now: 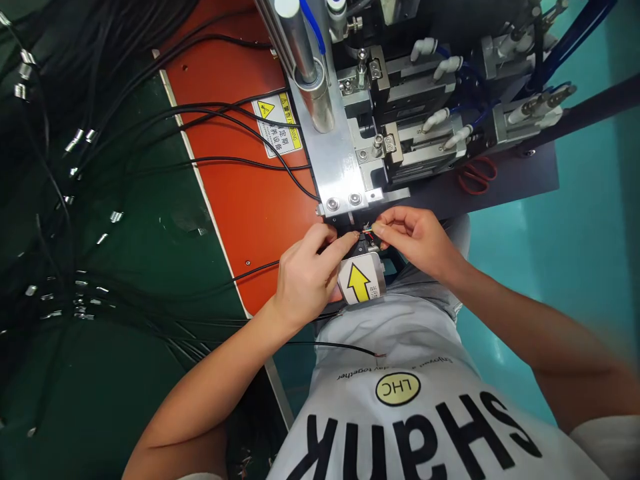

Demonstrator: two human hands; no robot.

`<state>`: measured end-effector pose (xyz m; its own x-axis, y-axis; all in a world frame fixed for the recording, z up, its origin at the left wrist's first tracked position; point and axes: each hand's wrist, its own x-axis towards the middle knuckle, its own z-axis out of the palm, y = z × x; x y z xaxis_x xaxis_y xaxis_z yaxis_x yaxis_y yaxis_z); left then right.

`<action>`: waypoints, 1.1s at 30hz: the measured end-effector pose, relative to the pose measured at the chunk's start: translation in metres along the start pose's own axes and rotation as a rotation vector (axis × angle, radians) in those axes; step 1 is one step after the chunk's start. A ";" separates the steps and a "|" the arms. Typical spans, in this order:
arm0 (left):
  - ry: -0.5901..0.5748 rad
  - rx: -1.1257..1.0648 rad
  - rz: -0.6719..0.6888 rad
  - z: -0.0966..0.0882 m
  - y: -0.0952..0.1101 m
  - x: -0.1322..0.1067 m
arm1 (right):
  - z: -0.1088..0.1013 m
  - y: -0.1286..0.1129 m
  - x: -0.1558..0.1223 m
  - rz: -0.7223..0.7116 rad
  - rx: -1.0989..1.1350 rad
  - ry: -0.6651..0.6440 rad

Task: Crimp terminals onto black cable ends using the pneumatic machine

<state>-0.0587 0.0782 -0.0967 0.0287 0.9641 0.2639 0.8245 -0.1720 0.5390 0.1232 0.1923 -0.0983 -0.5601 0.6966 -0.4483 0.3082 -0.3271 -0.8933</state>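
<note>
My left hand [310, 270] is closed at the front end of the machine, its thumb and forefinger reaching to the stripped end of a black cable [257, 270] that runs in beneath it. Thin coloured wires [369, 231] fan out between my two hands. My right hand [417, 240] pinches the tips of these wires between thumb and forefinger. Just below the fingertips is a metal part with a yellow arrow label [359, 283]. Above them sits the machine's metal plate [337, 177]. My fingers partly hide the cable end.
Several black cables [225, 107] cross the orange board [220, 200]. More cables with shiny ends lie on the green table [150, 273] at left. Red-handled scissors [477, 176] rest at right, below pneumatic cylinders [425, 150]. One loose cable [340, 345] hangs before my shirt.
</note>
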 end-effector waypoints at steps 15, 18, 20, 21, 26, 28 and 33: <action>-0.014 0.031 -0.033 0.004 -0.002 -0.004 | -0.002 0.002 0.002 -0.032 -0.070 0.006; -0.017 0.034 -0.033 0.005 -0.002 -0.003 | -0.002 0.001 0.002 -0.039 -0.080 0.006; -0.020 0.039 -0.033 0.005 -0.002 -0.003 | -0.002 0.001 0.002 -0.037 -0.076 0.003; -0.020 0.044 -0.030 0.005 -0.002 -0.004 | -0.002 0.001 0.003 -0.035 -0.074 0.003; -0.022 0.057 -0.030 0.005 -0.001 -0.003 | -0.001 0.003 0.003 -0.032 -0.089 0.007; -0.039 0.055 -0.039 0.004 0.000 -0.003 | -0.001 0.004 0.002 -0.038 -0.102 0.011; -0.052 0.065 -0.021 0.003 0.001 0.000 | 0.000 0.004 0.001 -0.042 -0.130 0.023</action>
<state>-0.0562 0.0788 -0.0990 0.0391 0.9768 0.2107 0.8603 -0.1401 0.4901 0.1238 0.1920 -0.1028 -0.5573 0.7229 -0.4084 0.3824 -0.2131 -0.8991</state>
